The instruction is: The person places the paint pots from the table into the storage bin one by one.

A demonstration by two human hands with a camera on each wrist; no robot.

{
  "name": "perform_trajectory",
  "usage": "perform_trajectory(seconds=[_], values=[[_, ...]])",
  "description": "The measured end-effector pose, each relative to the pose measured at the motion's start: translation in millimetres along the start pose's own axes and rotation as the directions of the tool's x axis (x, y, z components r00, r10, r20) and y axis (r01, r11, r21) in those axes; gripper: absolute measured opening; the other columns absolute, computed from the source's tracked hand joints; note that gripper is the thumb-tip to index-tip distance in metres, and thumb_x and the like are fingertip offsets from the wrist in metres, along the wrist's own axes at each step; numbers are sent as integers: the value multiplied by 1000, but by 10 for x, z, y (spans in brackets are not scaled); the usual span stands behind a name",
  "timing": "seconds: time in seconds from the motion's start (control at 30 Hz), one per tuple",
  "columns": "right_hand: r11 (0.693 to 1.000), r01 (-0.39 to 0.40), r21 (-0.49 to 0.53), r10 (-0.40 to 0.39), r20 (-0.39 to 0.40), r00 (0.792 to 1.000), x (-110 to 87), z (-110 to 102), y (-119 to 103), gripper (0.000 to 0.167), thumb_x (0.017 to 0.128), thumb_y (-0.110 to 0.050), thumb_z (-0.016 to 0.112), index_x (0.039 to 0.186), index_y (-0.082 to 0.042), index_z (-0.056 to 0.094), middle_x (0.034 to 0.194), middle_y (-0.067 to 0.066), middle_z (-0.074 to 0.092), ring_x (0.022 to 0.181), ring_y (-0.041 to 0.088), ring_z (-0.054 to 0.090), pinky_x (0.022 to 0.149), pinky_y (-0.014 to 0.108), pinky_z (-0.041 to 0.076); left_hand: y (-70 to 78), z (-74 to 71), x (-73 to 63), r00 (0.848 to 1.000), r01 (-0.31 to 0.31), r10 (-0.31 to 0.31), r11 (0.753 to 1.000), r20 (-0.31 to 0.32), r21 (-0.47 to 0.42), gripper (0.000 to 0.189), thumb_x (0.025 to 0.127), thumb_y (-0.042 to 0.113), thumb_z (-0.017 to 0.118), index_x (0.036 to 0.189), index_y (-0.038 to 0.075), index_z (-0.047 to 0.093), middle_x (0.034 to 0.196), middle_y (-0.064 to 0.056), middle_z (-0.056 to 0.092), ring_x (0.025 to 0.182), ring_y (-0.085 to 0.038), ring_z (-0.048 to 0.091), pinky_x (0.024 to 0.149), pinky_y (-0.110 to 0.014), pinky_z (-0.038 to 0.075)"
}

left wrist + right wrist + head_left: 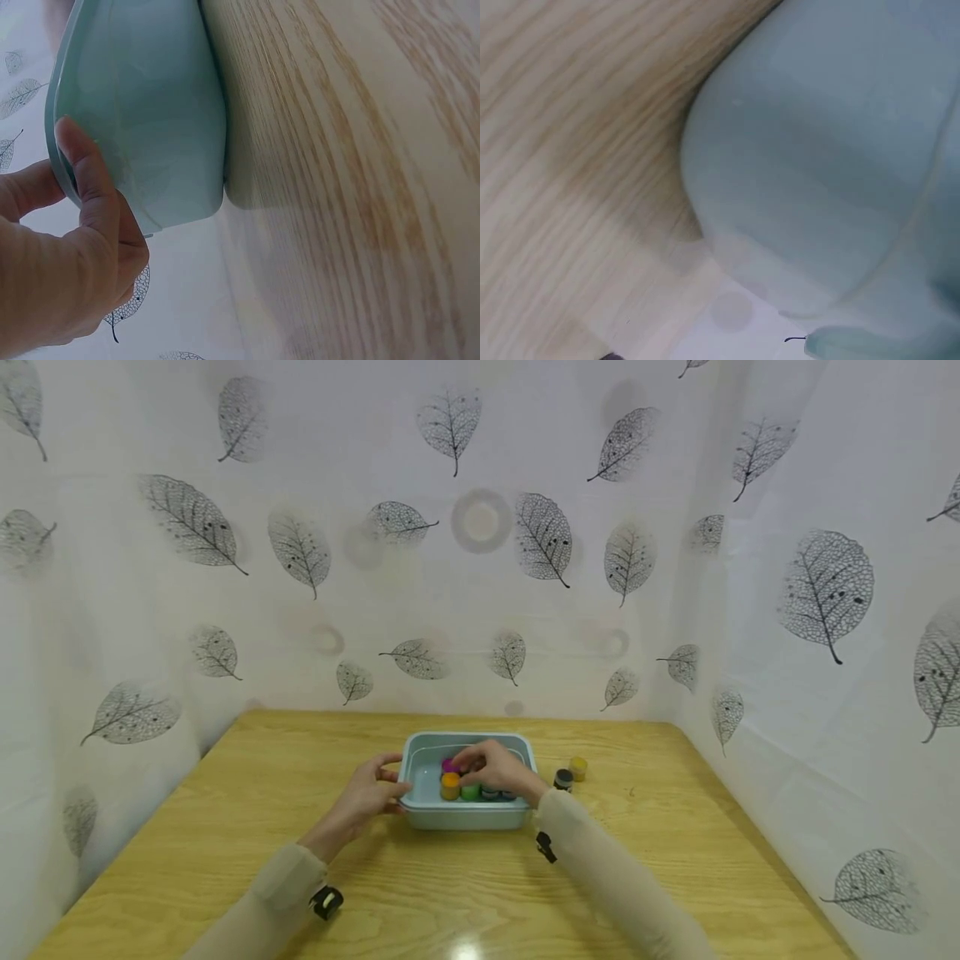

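A pale blue-green plastic basin stands on the wooden table, with several small jars along its near side. My left hand holds its left end; in the left wrist view the thumb and fingers pinch the rim. My right hand reaches in over the right side, thumb and fingers bent down around a small jar mostly hidden beneath them. Left of those fingertips is a magenta jar, and nearer me stand an orange jar and a green jar. The right wrist view shows only the basin's outer wall.
Right of the basin, on the table, stand a dark-lidded jar and a yellow jar. A white curtain printed with grey leaves hangs behind the table and along both sides.
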State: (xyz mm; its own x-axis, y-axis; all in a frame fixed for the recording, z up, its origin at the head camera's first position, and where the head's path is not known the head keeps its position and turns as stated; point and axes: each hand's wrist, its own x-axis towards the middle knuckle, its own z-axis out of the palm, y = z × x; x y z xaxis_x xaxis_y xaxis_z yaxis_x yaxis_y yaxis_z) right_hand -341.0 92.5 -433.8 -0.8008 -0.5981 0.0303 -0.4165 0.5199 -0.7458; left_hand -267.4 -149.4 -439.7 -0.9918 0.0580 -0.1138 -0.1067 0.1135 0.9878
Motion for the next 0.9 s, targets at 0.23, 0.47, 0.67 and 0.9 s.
perform_trajectory(seconds=[0.23,0.47,0.67,0.9], values=[[998,0,59,-1,8,1000,-127,-102,-38,31,89,-9,70,120,-7,69,110,10,71,94,14,65,82,32,56,2,-1,-1,1000,3,-4,1000,6,9,61,90,-4,63,146,-1,38,109,-20,49,78,-23,63,71,-39,62],[981,27,189,-33,29,999,-222,-223,25,31,92,-10,67,122,-1,65,115,19,69,99,19,67,86,45,58,15,1,-1,1000,2,-2,1000,3,15,60,91,-4,63,146,-1,38,109,-20,48,81,-25,63,68,-36,61],[986,46,161,-47,8,999,-338,-349,68,35,95,-23,65,122,-1,65,118,19,68,102,32,65,88,55,54,14,6,-3,1000,0,0,1000,3,12,60,91,-4,63,146,-1,38,108,-19,49,81,-24,63,67,-34,61],[974,40,221,-26,-63,998,-443,-484,162,34,96,-27,65,118,-2,68,110,26,68,95,44,64,78,49,57,-5,-11,-6,1000,-9,9,1000,4,19,63,91,-2,64,147,-1,36,109,-19,49,78,-24,62,67,-36,61]])
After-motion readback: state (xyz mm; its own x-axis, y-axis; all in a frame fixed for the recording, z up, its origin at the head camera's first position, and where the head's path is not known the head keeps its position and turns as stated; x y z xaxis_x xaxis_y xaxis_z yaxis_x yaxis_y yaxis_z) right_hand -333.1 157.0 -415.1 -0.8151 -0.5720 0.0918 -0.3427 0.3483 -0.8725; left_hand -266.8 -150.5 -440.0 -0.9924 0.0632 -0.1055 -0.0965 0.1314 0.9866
